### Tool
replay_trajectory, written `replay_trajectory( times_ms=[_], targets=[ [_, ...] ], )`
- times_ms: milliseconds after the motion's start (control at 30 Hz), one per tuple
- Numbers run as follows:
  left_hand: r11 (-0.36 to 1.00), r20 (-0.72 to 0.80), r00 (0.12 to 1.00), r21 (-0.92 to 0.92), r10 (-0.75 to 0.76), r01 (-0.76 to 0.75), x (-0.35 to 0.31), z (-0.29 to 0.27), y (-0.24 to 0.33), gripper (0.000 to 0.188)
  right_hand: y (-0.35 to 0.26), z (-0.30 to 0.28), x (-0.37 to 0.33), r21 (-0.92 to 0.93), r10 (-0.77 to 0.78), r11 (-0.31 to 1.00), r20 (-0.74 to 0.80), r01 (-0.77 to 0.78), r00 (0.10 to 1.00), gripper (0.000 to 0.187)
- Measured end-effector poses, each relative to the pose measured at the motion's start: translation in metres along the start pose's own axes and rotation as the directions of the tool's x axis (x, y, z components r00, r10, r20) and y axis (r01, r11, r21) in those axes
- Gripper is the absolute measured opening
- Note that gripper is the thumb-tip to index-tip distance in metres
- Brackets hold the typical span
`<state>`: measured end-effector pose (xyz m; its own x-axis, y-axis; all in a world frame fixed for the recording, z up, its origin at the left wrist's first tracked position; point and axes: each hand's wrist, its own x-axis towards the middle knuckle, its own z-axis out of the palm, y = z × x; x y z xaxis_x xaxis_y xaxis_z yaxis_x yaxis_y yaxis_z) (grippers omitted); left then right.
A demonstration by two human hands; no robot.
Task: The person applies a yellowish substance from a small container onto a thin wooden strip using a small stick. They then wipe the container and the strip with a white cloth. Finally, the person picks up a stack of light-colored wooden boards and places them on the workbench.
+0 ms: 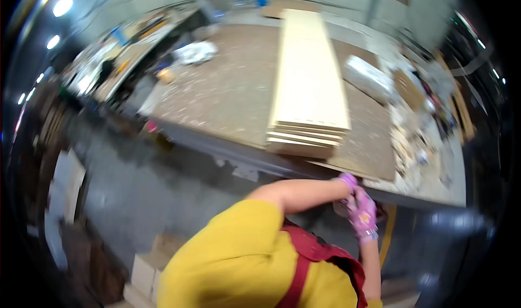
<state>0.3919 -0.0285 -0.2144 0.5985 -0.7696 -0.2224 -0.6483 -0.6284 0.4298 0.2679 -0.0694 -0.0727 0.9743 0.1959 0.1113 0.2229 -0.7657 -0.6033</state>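
My left hand (347,181), in a pink glove, is just off the table's front edge, with its fingers hidden. Beside it and a little nearer to me, my right hand (362,210) wears a pink glove with a flower pattern. Its fingers look closed and meet the left hand near the wrist, but what they hold, if anything, is hidden. Just beyond the hands, a stack of long pale boards (310,75) lies lengthwise on the brown-topped worktable (228,91). The stack's near end sits close to the table's front edge.
A plastic-wrapped white package (369,78) lies right of the boards. Scraps and loose items (407,151) litter the table's right end. Crumpled white plastic (195,52) lies at the far left corner. Cardboard boxes (144,275) stand on the floor at lower left.
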Motion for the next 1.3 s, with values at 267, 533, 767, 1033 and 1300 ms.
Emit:
replay_trajectory(
  times_ms=[267,533,767,1033,1300],
  targets=[
    [0.981,0.155,0.970,-0.080,0.189,-0.178,-0.035,-0.042,0.006,0.022,0.012,0.010,0.015,0.511,0.305,0.838,-0.145,-0.192,0.941,0.010],
    [0.975,0.197,0.958,0.044,0.206,-0.219,-0.020,-0.044,0.027,0.018,0.046,-0.006,-0.001,0.889,0.398,0.097,0.379,-0.449,0.836,0.017],
    [0.940,0.017,0.978,0.275,0.206,-0.203,-0.008,-0.041,0.056,0.018,0.014,-0.059,0.021,-0.206,0.161,0.967,0.048,-0.148,0.986,0.020],
    [0.463,-0.278,0.828,-0.722,0.487,-0.514,0.034,-0.126,0.078,0.036,-0.047,-0.069,0.031,-0.514,-0.171,0.857,-0.220,0.035,0.961,0.018],
    [-0.863,-0.249,0.966,-0.472,-0.067,-0.181,0.012,-0.191,0.085,0.056,-0.034,-0.067,0.010,0.136,0.262,0.965,-0.480,-0.224,0.837,0.029]
  ],
)
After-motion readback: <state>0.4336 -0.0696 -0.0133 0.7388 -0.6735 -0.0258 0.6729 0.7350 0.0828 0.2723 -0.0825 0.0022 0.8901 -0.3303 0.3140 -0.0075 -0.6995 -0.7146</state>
